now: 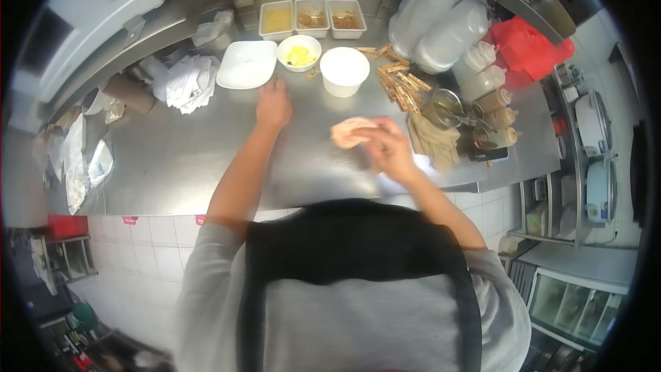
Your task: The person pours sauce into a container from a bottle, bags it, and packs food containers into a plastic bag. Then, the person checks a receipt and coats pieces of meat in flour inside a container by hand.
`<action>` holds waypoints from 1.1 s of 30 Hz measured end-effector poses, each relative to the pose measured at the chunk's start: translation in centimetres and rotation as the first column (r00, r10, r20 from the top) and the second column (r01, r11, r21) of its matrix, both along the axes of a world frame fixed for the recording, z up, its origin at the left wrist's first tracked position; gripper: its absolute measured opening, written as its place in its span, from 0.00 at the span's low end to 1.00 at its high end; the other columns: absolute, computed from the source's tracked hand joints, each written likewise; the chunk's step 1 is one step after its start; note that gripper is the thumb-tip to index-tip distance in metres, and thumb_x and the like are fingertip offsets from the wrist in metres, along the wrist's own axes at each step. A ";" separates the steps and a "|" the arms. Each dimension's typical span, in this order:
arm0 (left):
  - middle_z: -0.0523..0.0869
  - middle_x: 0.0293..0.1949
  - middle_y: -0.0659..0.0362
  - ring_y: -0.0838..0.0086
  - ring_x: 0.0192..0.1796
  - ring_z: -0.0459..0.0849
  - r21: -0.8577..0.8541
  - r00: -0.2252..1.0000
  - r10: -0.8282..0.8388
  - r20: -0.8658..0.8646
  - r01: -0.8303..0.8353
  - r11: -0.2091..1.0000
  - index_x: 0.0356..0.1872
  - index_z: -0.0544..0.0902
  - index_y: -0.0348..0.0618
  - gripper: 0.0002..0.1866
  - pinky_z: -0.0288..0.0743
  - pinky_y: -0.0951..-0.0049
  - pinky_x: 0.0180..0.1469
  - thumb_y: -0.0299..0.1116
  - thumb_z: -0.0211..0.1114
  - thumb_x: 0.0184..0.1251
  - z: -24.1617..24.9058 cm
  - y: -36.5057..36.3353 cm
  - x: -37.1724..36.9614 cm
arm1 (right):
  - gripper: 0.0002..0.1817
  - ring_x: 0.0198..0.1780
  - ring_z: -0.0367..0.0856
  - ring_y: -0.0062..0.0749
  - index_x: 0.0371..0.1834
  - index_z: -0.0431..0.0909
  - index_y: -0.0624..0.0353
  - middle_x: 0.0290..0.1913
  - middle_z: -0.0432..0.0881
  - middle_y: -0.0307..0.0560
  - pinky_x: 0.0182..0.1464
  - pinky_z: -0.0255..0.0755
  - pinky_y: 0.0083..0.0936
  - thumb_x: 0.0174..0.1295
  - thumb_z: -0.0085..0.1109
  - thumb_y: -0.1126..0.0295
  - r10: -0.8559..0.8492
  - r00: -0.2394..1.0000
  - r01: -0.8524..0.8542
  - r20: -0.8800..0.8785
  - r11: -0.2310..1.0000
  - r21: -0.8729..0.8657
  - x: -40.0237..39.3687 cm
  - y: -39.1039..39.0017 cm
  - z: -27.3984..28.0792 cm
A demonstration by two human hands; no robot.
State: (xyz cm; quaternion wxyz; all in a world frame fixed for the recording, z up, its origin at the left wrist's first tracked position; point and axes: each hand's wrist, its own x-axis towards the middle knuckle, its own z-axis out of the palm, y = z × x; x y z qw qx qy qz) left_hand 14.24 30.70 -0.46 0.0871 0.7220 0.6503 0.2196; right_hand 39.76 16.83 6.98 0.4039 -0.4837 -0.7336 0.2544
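Observation:
My right hand (389, 146) is pinched on a crumpled pinkish-beige cloth (352, 132), held over the steel counter (186, 158) and slightly blurred. My left hand (275, 105) reaches to the near edge of a white square dish (248, 64); its fingers are close together, and whether they grip anything I cannot make out. Beside the dish stands a small white bowl (299, 54) with yellow food inside. A round white tub (344, 71) sits right of that bowl, above the cloth.
Three white trays (311, 18) of food line the back. Wrapped chopsticks (403, 86), a folded tan cloth (435, 139), sauce bottles (497, 100) and plastic-wrapped containers (451, 33) occupy the right. Paper slips (189, 84) and a brown cup (129, 93) lie left.

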 end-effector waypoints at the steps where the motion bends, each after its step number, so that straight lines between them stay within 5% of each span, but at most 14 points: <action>1: 0.74 0.56 0.47 0.52 0.60 0.68 0.034 0.995 0.002 -0.103 0.001 0.999 0.53 0.76 0.42 0.18 0.67 0.55 0.59 0.32 0.59 0.62 -0.5 0.8 0.7 | 0.18 0.46 0.79 0.46 0.42 0.84 0.51 0.47 0.77 0.52 0.48 0.75 0.32 0.49 0.58 0.82 -0.008 0.997 0.002 0.075 0.996 0.087 -0.3 -0.1 0.0; 3: 0.75 0.55 0.47 0.51 0.55 0.72 0.105 0.952 0.022 -0.305 0.010 0.994 0.53 0.76 0.40 0.19 0.66 0.54 0.58 0.31 0.62 0.60 -2.0 2.1 1.4 | 0.17 0.46 0.78 0.47 0.42 0.84 0.52 0.48 0.76 0.53 0.47 0.76 0.33 0.48 0.58 0.81 -0.039 0.974 -0.019 0.224 0.967 0.253 -0.1 0.2 -0.1; 7: 0.77 0.49 0.49 0.57 0.57 0.73 0.102 0.993 0.068 -0.093 -0.058 0.993 0.48 0.79 0.42 0.14 0.71 0.57 0.51 0.32 0.60 0.62 -2.0 1.2 0.9 | 0.15 0.44 0.78 0.47 0.41 0.84 0.52 0.45 0.79 0.54 0.46 0.74 0.36 0.51 0.57 0.79 -0.464 0.800 0.357 0.380 0.878 0.319 5.0 4.0 -3.1; 8: 0.78 0.47 0.49 0.57 0.54 0.74 0.045 0.997 0.078 -0.028 -0.076 0.996 0.47 0.79 0.41 0.13 0.72 0.58 0.50 0.31 0.60 0.61 -0.9 0.1 0.7 | 0.15 0.45 0.78 0.47 0.41 0.84 0.52 0.45 0.79 0.54 0.47 0.74 0.36 0.50 0.57 0.79 -0.376 0.926 0.375 0.034 0.927 0.029 5.4 4.0 -6.2; 9: 0.79 0.46 0.49 0.56 0.52 0.76 -0.010 0.995 0.092 0.037 -0.092 0.996 0.46 0.80 0.41 0.13 0.72 0.59 0.50 0.30 0.61 0.61 -0.1 -1.0 0.6 | 0.14 0.45 0.78 0.48 0.40 0.84 0.52 0.46 0.79 0.54 0.48 0.74 0.36 0.50 0.57 0.79 -0.332 0.880 0.261 -0.341 0.936 -0.237 5.8 4.3 -10.9; 10: 0.79 0.44 0.48 0.55 0.49 0.77 0.127 0.996 0.035 0.078 -0.045 0.991 0.45 0.80 0.40 0.13 0.72 0.58 0.50 0.28 0.62 0.59 0.2 -2.3 -0.1 | 0.13 0.48 0.77 0.49 0.39 0.83 0.53 0.47 0.78 0.55 0.50 0.73 0.36 0.50 0.59 0.77 -0.144 0.990 0.143 -0.006 0.987 -0.080 5.8 3.4 -9.0; 11: 0.80 0.43 0.48 0.53 0.46 0.78 0.266 0.994 -0.026 0.110 -0.004 0.964 0.44 0.81 0.39 0.13 0.72 0.58 0.50 0.26 0.63 0.57 0.4 -3.8 -0.6 | 0.11 0.50 0.76 0.51 0.37 0.83 0.54 0.48 0.77 0.56 0.53 0.72 0.36 0.49 0.61 0.75 -0.004 0.954 -0.027 0.300 0.995 0.098 5.6 2.4 -6.7; 14: 0.79 0.46 0.49 0.53 0.48 0.77 0.444 0.975 -0.166 0.151 0.083 0.892 0.47 0.80 0.40 0.17 0.72 0.60 0.51 0.24 0.65 0.53 2.8 -9.2 0.7 | 0.11 0.47 0.77 0.45 0.36 0.83 0.52 0.42 0.79 0.46 0.49 0.71 0.35 0.48 0.60 0.76 0.001 0.986 -0.032 -0.164 0.981 -0.189 2.9 -0.5 -2.3; 20: 0.77 0.54 0.49 0.54 0.55 0.76 0.390 0.817 -0.557 0.152 0.468 0.793 0.52 0.78 0.43 0.24 0.72 0.60 0.55 0.26 0.68 0.50 6.7 -7.6 13.9 | 0.11 0.35 0.72 0.44 0.33 0.82 0.52 0.32 0.74 0.43 0.39 0.69 0.37 0.44 0.60 0.74 -0.044 0.966 -0.006 0.256 0.982 0.190 6.4 -2.1 -6.3; 21: 0.77 0.54 0.50 0.55 0.55 0.75 0.377 0.814 -0.564 0.139 0.484 0.790 0.52 0.78 0.45 0.25 0.70 0.59 0.57 0.26 0.69 0.48 7.6 -6.7 15.3 | 0.10 0.36 0.72 0.45 0.32 0.82 0.52 0.32 0.74 0.43 0.39 0.67 0.38 0.43 0.61 0.74 -0.075 0.985 0.045 0.157 0.981 0.187 6.9 -2.0 -6.3; 24: 0.79 0.50 0.52 0.57 0.54 0.76 0.441 0.914 -0.405 -0.012 0.368 0.819 0.51 0.78 0.48 0.23 0.67 0.57 0.59 0.28 0.67 0.50 8.6 -4.5 16.0 | 0.12 0.39 0.71 0.45 0.34 0.81 0.52 0.32 0.74 0.44 0.42 0.67 0.38 0.43 0.61 0.73 -0.265 0.959 0.233 0.103 0.940 0.250 8.5 -0.9 -5.2; 29: 0.82 0.38 0.60 0.66 0.47 0.80 0.226 0.942 -0.263 -0.207 0.307 0.924 0.43 0.81 0.50 0.14 0.62 0.55 0.61 0.26 0.60 0.53 4.8 -3.3 10.5 | 0.15 0.50 0.75 0.47 0.43 0.81 0.52 0.43 0.80 0.51 0.51 0.71 0.37 0.50 0.59 0.75 -0.077 0.934 -0.022 0.348 0.962 0.273 6.1 0.1 -7.5; 32: 0.81 0.33 0.63 0.66 0.43 0.81 0.366 0.964 -0.153 -0.218 0.225 0.903 0.39 0.82 0.51 0.13 0.60 0.51 0.62 0.25 0.58 0.53 7.4 -7.5 6.9 | 0.13 0.53 0.74 0.48 0.42 0.83 0.51 0.44 0.80 0.52 0.54 0.71 0.38 0.54 0.57 0.75 0.269 0.949 -0.284 -0.165 0.956 -0.073 3.1 3.1 -7.4; 33: 0.81 0.34 0.62 0.66 0.43 0.80 0.385 0.971 -0.080 -0.227 0.165 0.908 0.39 0.82 0.51 0.12 0.59 0.50 0.62 0.25 0.59 0.53 7.9 -9.0 5.2 | 0.12 0.52 0.76 0.47 0.42 0.83 0.51 0.45 0.80 0.52 0.53 0.72 0.37 0.56 0.56 0.74 0.245 0.957 -0.244 -0.152 0.969 0.023 2.2 5.1 -7.0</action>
